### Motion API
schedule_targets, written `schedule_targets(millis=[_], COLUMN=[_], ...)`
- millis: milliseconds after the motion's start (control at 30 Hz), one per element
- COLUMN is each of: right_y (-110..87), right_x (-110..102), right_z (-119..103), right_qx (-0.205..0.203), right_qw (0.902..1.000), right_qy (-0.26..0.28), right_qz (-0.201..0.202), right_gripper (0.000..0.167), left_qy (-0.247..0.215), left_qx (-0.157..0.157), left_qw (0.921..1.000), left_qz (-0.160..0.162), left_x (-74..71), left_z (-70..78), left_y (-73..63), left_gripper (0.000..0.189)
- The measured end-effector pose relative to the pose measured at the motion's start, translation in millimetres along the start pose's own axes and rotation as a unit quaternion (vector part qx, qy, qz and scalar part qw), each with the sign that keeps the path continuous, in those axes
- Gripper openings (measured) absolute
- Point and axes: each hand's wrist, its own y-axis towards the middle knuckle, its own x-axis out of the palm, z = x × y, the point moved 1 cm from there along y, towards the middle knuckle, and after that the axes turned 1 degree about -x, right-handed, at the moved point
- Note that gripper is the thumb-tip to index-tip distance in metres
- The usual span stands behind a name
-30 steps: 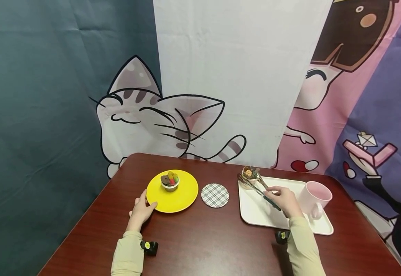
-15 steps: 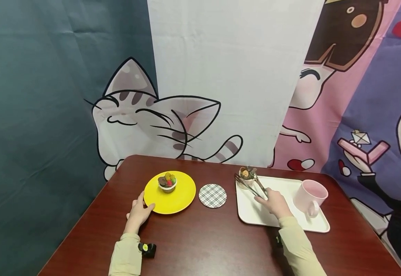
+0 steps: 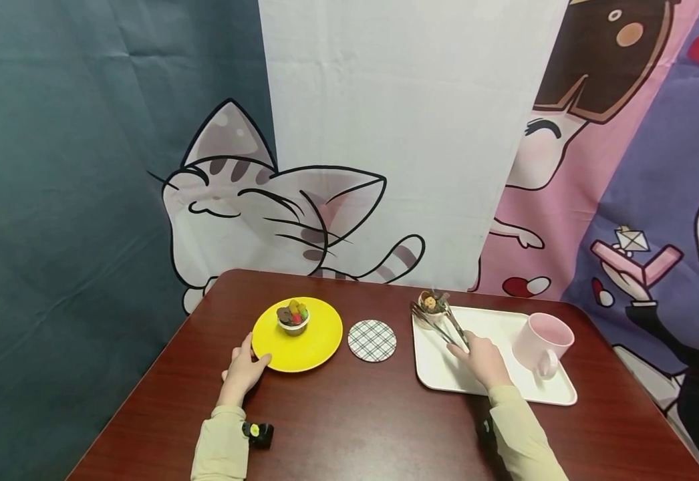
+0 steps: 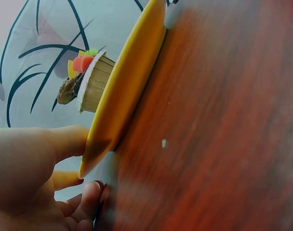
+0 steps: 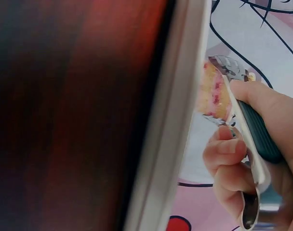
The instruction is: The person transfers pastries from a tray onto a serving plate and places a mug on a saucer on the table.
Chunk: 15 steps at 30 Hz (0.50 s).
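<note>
My left hand [image 3: 243,373] holds the near-left rim of a yellow plate [image 3: 319,347]. In the left wrist view its thumb lies on the rim and other fingers are below. A small cupcake [image 3: 293,327] with colourful topping stands on the plate. On the right, my right hand [image 3: 484,361] grips metal tongs with a green handle [image 5: 258,131]. The tongs' ends reach both sides of a small round cake [image 3: 429,304] at the tray's far-left corner. Pink and yellow layers of this cake show between the ends in the right wrist view.
A white tray [image 3: 446,375] lies on the brown table [image 3: 337,427]. A pink mug [image 3: 540,341] stands on its right part. Between plate and tray lies a round checked coaster [image 3: 372,341]. A printed curtain [image 3: 349,133] hangs behind the table.
My right hand has shifted slightly left, and the tongs' arms have come closer together around the cake. The left hand stays on the plate rim. The head view has shifted a little.
</note>
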Motion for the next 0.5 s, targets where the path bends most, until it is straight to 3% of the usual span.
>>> schedule_targets(millis=[500], right_y=[-7.8], right_x=[-1.2], right_z=[7.3], right_qx=[-0.012], right_qw=[0.9997], right_qy=[0.013], right_qz=[0.019], right_gripper=[0.044], left_qy=[0.005], left_qx=[0.0], left_qw=[1.0], left_qz=[-0.005], left_x=[-0.9], left_z=[2.4], left_y=[-2.2], left_gripper=[0.076])
